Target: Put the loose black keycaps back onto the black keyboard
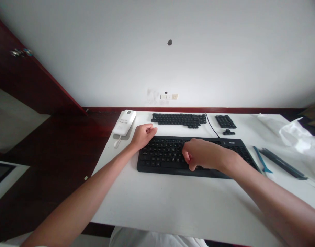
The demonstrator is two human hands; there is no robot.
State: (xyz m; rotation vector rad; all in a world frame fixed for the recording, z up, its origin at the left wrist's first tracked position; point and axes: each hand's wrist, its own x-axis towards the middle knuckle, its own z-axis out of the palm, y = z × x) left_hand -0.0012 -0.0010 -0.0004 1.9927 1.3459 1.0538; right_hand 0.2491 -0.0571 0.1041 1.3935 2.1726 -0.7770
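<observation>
Head view, looking down on a white desk [157,202]. In the middle, lying flat and crosswise: a long black keyboard [170,151], partly hidden beneath the hands. Left hand [144,135] curled into a fist at the far left edge of the keyboard, nothing visible in the grip. Right hand [198,152] also clenched, over the keys near the middle; cannot tell whether pressing down or just above.

Judging by look, a light, stiff plastic slab, rather slippery along the casing, with keys likely to give under pressure. Best held by the plain rim at the two short ends, or along the bare front edge; not to be twisted. Mind the thin black cable [211,126] at the back, likely to tug.

Beyond, along the desk's far side: a large key block [181,119], then to the right a number-pad block [225,121] and a small arrow-key cluster [228,132], all black; cannot tell whether joined or in separate pieces. Probably light and easily disturbed; best taken by the outer edges.

Far left, a white handheld device [124,123] with a strap [117,141]. On the right, a slim blue tool [262,159], a dark strip [283,163] and crumpled translucent plastic [297,132].
</observation>
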